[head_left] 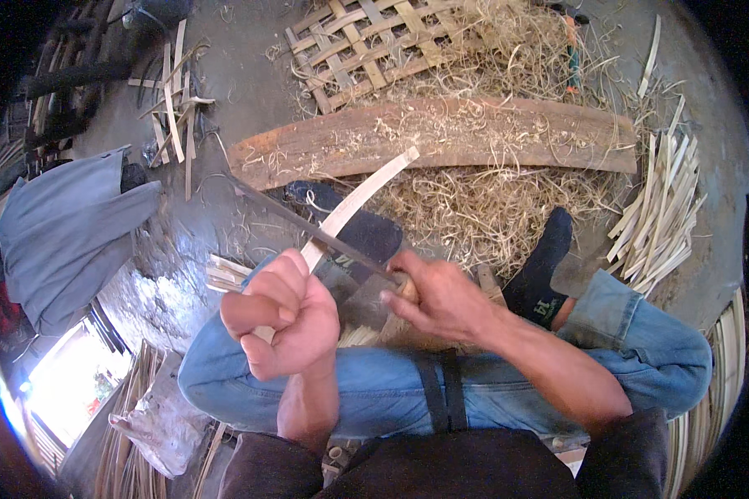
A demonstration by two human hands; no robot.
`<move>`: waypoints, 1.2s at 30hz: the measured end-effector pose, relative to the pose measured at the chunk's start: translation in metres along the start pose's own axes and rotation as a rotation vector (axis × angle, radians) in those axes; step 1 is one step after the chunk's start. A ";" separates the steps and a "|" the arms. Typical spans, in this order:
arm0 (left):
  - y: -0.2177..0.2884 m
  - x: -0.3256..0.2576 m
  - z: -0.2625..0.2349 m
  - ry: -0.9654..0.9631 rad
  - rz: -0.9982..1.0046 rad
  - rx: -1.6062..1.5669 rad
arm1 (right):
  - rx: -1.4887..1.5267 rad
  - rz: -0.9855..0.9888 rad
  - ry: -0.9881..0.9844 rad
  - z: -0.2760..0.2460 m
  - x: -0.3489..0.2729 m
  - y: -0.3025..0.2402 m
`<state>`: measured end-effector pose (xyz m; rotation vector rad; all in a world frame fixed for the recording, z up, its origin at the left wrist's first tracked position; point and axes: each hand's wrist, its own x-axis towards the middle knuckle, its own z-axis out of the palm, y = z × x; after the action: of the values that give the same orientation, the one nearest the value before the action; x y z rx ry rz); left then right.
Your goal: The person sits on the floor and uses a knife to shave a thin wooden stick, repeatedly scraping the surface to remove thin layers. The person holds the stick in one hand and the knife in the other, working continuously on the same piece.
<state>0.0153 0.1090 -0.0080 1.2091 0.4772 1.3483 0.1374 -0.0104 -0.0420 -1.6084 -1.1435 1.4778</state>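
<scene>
Left hand (pixel 287 320) clenched round bamboo strip (pixel 359 197); right hand (pixel 437 295) grasping knife (pixel 308 226) handle, blade across strip.

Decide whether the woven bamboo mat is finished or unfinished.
Unfinished: the mat has loose strip ends sticking out past its open lattice, with no bound rim in view.

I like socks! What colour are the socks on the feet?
Dark navy socks, with a small green mark near the ankle; seen in the head view.
</scene>
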 end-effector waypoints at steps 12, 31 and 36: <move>0.001 -0.009 0.008 -0.045 0.010 0.051 | -0.112 0.121 0.043 -0.010 0.004 0.024; 0.000 -0.010 0.012 -0.130 0.024 0.063 | -0.367 0.250 0.207 -0.027 0.018 0.094; 0.003 -0.023 0.019 -0.112 0.052 0.037 | 0.191 0.339 0.353 0.003 0.021 0.081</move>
<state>0.0239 0.0808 -0.0063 1.3283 0.3947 1.3124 0.1468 -0.0236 -0.1245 -1.8945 -0.5363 1.3813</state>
